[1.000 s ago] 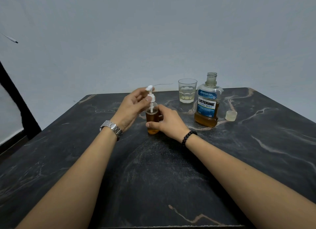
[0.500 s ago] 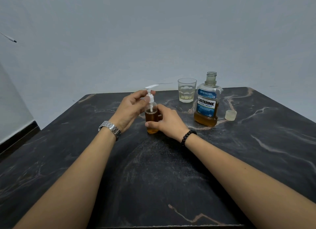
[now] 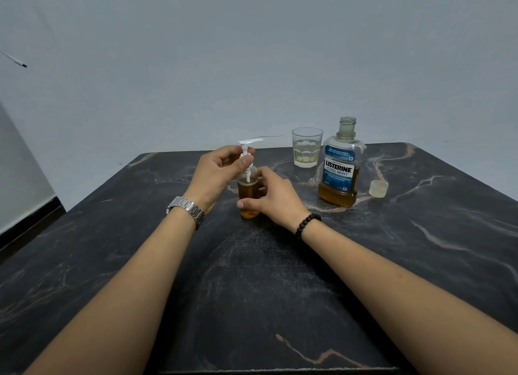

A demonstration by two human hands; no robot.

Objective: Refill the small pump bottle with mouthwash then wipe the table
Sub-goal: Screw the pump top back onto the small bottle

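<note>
Head view: the small pump bottle [image 3: 248, 198] is stood upright on the dark table [image 3: 280, 290], gripped round its body by the right hand [image 3: 276, 196]. Its white pump collar [image 3: 246, 159] is pinched by the left hand [image 3: 217, 171]. An uncapped mouthwash bottle [image 3: 340, 167] is placed well to the right.

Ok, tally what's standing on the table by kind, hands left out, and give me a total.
Bottles: 2, the small pump bottle and the uncapped mouthwash bottle
Drinking glasses: 1, the glass
Loose caps: 1, the cap
Total: 4
</note>
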